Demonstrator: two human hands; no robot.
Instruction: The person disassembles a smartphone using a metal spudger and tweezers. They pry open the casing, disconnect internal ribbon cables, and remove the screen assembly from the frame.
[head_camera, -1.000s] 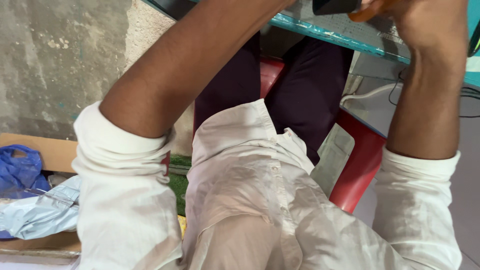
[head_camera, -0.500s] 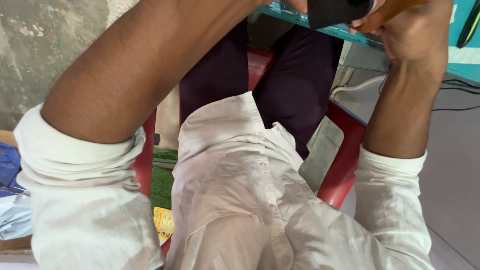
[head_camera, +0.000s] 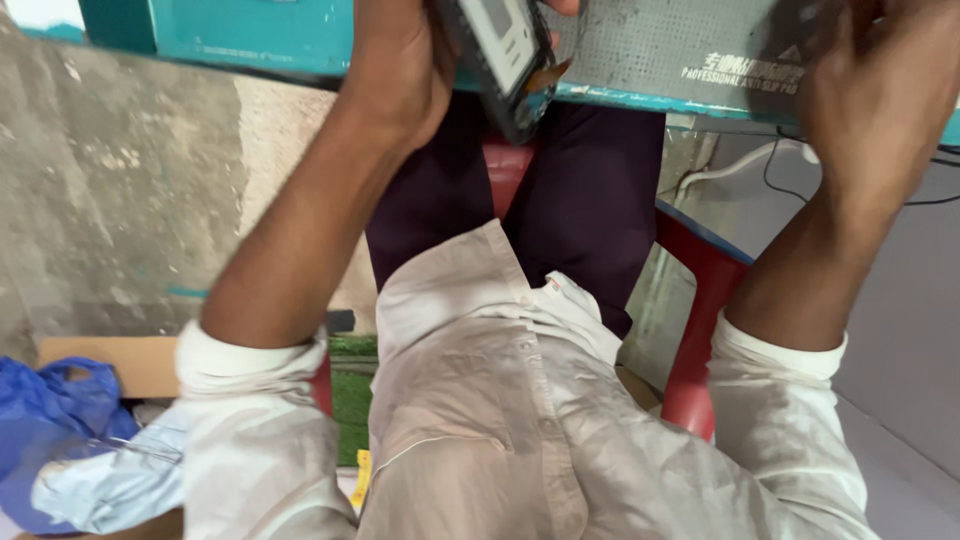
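Head view looks straight down the person's own torso. Left hand is up at the top edge, fingers curled around a dark handheld device with a pale grey screen and light faceplate; the grip is closed on its left side and the device is tilted, its lower end hanging just past the teal table edge. Right hand is at upper right, blurred, over a grey perforated mat lying on the table; cannot tell how far it is open or whether it holds anything, though a dark shape sits by its fingers. Both forearms bare, off-white sleeves rolled up to the elbows, off-white shirt buttoned down the middle. Dark trousers below the table edge, red plastic chair under the person. White cable and a thin black cable run on the floor at right. At lower left, a blue plastic bag and cardboard on the concrete floor.
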